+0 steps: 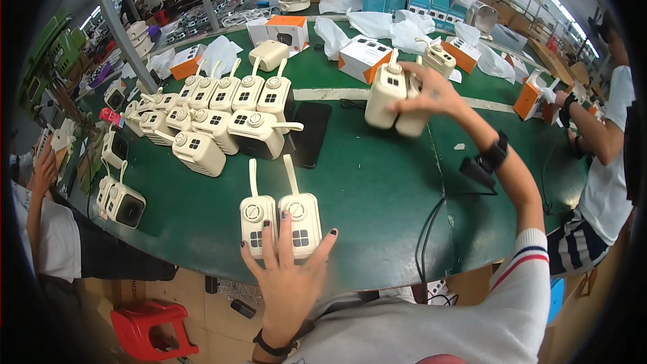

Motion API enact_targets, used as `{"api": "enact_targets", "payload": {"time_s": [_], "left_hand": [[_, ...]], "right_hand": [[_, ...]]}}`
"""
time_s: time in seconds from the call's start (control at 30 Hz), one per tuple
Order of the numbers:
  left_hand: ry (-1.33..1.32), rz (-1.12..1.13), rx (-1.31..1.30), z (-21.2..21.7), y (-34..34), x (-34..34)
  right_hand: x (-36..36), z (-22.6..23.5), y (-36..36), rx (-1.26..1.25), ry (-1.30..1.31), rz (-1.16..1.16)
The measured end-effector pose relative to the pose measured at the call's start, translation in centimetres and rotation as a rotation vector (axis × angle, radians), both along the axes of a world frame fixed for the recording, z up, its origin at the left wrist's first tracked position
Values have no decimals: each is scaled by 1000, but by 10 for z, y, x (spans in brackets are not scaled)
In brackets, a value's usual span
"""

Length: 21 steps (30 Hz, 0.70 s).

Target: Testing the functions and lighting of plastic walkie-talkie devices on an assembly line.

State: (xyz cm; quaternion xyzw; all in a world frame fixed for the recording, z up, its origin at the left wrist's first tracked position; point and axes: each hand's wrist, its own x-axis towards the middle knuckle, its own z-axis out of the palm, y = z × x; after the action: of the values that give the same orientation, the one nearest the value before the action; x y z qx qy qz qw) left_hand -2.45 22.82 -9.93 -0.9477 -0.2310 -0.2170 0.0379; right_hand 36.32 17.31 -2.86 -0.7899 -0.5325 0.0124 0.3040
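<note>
Here your left hand (288, 276) lies flat, fingers spread, on two cream heaters (280, 224) lying side by side at the tabletop's (377, 182) near edge. Your right hand (431, 94) grips two upright heaters (396, 100) toward the far edge.

1 head-worn fisheye view, looking steeply down, close over green table (377, 182)
</note>
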Motion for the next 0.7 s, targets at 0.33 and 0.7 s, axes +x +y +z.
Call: {"api": "enact_targets", "payload": {"time_s": [0.33, 0.7], "left_hand": [[-41, 67, 81, -8, -2, 5], [-28, 38, 60, -11, 0, 6]], "right_hand": [[116, -41, 114, -191, -240, -379], [149, -38, 78, -329, -267, -430]]}}
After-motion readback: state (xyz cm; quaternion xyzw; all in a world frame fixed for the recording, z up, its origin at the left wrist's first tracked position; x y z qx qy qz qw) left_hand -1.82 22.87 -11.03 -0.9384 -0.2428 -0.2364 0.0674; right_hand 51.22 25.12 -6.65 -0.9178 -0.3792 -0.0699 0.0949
